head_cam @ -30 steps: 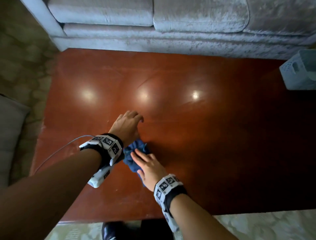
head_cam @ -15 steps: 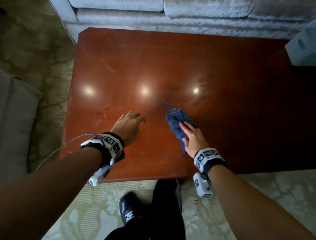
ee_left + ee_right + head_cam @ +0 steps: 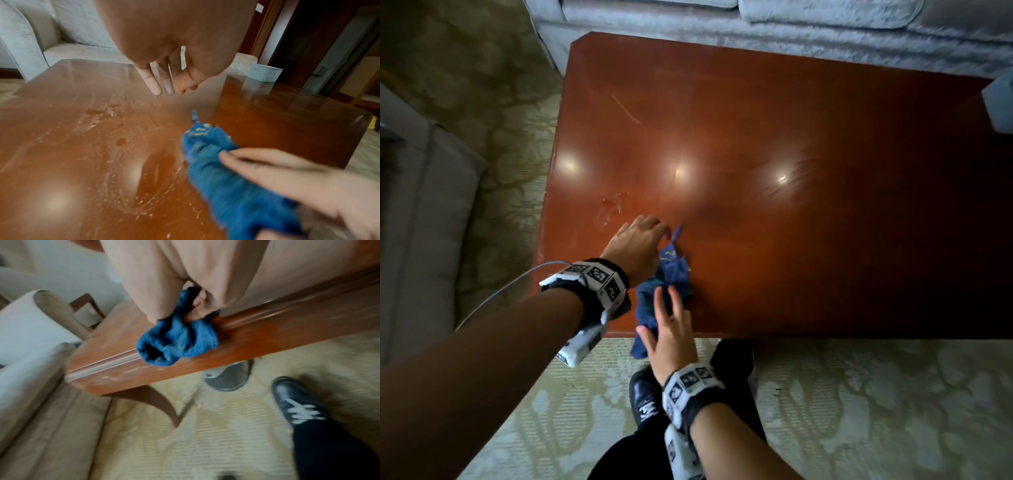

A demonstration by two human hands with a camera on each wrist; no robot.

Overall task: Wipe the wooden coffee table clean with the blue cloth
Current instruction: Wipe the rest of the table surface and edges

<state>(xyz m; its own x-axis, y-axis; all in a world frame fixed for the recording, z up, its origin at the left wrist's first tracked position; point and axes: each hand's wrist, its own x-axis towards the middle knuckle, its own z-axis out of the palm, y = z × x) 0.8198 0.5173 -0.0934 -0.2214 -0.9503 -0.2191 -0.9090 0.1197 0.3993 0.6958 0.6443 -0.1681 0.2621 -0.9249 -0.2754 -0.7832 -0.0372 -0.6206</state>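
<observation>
The wooden coffee table (image 3: 774, 192) is glossy red-brown, with wet smears (image 3: 613, 205) near its left front. The blue cloth (image 3: 666, 284) lies bunched at the front edge, and one end hangs over the edge. My right hand (image 3: 667, 325) lies on the cloth, its long fingers (image 3: 659, 303) straight on top. In the right wrist view, thumb and curled lower fingers clamp the cloth (image 3: 176, 337) against the table's rim (image 3: 257, 331). My left hand (image 3: 637, 243) hovers just left of the cloth, its fingers (image 3: 158, 86) loose and holding nothing. The left wrist view shows the cloth (image 3: 216, 162) streaked with crumbs.
A grey sofa (image 3: 756, 31) runs along the table's far side. A white basket (image 3: 1000, 102) stands at the table's right end. A cushioned seat (image 3: 421, 222) is at the left. My black shoe (image 3: 643, 401) is on the patterned carpet (image 3: 859, 411) by the front edge.
My right hand has dragged the cloth left and back from the table's middle to the front edge beside my left hand. The left hand has barely moved.
</observation>
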